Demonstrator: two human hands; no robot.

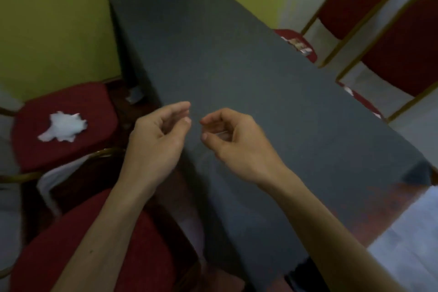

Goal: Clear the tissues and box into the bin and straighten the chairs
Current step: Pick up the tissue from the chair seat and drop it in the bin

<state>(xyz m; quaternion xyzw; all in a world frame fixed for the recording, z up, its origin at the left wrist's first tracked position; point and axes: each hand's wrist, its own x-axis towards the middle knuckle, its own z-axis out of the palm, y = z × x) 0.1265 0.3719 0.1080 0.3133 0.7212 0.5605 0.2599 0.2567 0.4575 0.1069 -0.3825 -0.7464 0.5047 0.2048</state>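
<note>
A crumpled white tissue (62, 127) lies on the seat of a red chair (78, 102) at the left of the dark grey table (237, 59). My left hand (157, 135) and my right hand (233, 141) hover side by side over the table's near part, fingers loosely curled, holding nothing. Two red chairs with gold frames (355, 0) (403, 50) stand along the table's right side; the farther one has small paper scraps (298, 45) on its seat. Another red chair (94, 244) sits right below my left arm. No box or bin shows.
Yellow walls close in on the far left and behind the table. A small pale object (135, 95) lies on the floor under the table's left edge. White floor tiles (407, 232) show at the lower right.
</note>
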